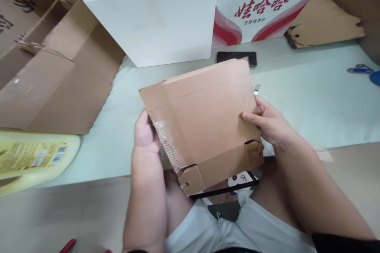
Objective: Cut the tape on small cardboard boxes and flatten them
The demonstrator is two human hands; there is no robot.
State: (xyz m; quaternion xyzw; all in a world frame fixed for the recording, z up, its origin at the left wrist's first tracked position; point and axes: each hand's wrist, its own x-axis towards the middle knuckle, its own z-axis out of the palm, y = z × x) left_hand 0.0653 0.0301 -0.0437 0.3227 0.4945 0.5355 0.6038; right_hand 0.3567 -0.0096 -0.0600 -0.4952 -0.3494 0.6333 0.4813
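A flattened brown cardboard box (210, 114) is held tilted above the table's front edge, with slotted flaps at its near end and clear tape along its left side. My left hand (146, 132) grips the left edge, its fingers hidden behind the board. At the right edge, my right hand (271, 120) has its thumb on top of the board and the other fingers behind it. A short metal blade (257, 89) sticks out beyond the right fingers. Its handle is hidden, apparently within the same hand.
White boxes (166, 27) stand at the back of the table (311, 99), behind a dark phone (236, 57). Cardboard boxes (74, 67) and a yellow bottle (38, 158) lie left. Folded cardboard (325, 23) and a blue-handled item (360, 69) are right.
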